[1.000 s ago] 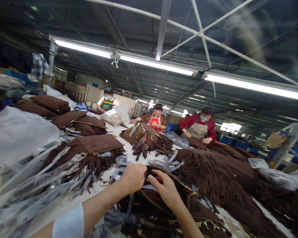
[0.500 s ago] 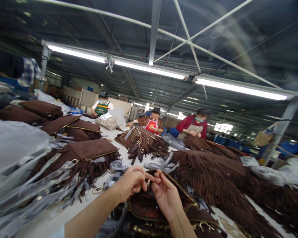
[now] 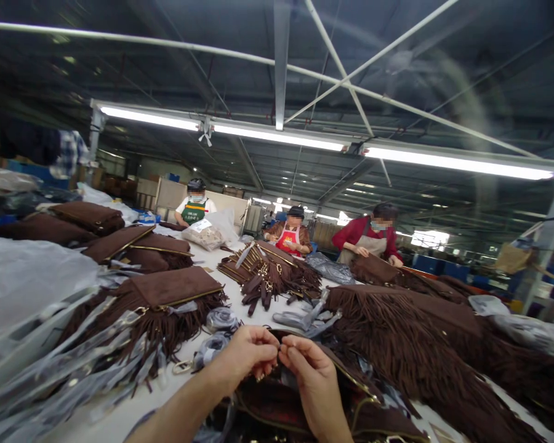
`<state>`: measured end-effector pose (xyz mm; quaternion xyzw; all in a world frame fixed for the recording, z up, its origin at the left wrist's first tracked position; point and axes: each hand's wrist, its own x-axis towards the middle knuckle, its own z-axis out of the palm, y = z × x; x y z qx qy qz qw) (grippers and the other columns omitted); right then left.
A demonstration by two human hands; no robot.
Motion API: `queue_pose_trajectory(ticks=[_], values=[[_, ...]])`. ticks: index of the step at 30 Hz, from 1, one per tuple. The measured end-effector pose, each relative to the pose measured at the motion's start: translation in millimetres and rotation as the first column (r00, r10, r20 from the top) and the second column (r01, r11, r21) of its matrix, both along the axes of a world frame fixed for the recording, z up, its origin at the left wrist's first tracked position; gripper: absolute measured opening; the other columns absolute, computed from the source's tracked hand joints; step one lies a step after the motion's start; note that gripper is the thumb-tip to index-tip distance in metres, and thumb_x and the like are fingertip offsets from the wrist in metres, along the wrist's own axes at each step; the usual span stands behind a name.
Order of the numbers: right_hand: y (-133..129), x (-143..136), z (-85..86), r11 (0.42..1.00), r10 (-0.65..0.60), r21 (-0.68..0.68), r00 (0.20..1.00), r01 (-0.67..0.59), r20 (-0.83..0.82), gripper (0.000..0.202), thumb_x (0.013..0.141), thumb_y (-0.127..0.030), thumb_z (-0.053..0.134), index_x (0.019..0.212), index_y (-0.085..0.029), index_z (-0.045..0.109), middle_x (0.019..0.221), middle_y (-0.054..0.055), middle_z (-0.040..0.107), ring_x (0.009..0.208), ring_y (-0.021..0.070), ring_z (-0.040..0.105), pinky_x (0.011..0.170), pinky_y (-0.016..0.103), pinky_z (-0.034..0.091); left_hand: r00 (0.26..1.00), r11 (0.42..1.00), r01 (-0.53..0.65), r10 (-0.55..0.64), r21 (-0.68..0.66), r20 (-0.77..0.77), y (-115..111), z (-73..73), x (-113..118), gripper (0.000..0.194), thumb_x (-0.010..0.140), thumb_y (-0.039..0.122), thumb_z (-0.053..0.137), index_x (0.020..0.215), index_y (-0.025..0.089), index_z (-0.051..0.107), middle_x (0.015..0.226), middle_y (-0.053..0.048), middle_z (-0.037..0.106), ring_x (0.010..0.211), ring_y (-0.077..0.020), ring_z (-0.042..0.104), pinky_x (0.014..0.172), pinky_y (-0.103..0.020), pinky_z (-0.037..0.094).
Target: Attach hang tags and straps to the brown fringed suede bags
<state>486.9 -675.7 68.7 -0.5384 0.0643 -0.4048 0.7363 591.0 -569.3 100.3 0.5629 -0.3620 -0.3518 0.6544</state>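
An opened brown bag [image 3: 272,403] with a gold zipper edge and dark red lining lies at the bottom centre. Above its opening, my left hand [image 3: 253,354] is closed, thumb and fingers pinched together, with small gold metal pieces just below the fingertips. My right hand [image 3: 311,369] is pinched too, its fingertips almost meeting those of the left. Whatever is between the fingertips is too small to name. Wrapped grey straps [image 3: 222,320] lie just behind my left hand.
Brown fringed bags [image 3: 175,286] are stacked left, and more fringed bags [image 3: 388,320] lie right. Tasselled pieces [image 3: 263,277] sit mid-table. Plastic-wrapped straps [image 3: 111,351] cover the left front. Three people [image 3: 195,209] are across the white table; a clear bag [image 3: 205,234] lies near one.
My fingers have come together into two facing pinches; before, the right hand's fingers were more spread. The person at the right has shifted their hands on a brown bag. The view has shifted slightly.
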Motion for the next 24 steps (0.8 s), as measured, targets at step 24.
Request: queue_pose_trajectory(ticks=[24], values=[[2, -9, 1.7, 0.844, -0.133, -0.536, 0.955, -0.031, -0.265, 0.034, 0.087, -0.050, 0.057, 0.080, -0.018, 0.068, 0.067, 0.001, 0.064, 0.063, 0.0181, 0.059, 0.058, 0.025, 0.049, 0.968, 0.987, -0.140, 0.154, -0.079, 0.197, 3, -12.5, -13, 0.015, 0.067, 0.030, 0.054, 0.065, 0.015, 0.057, 0.052, 0.004, 0.051, 0.049, -0.0092, 0.041, 0.047, -0.021, 0.029]])
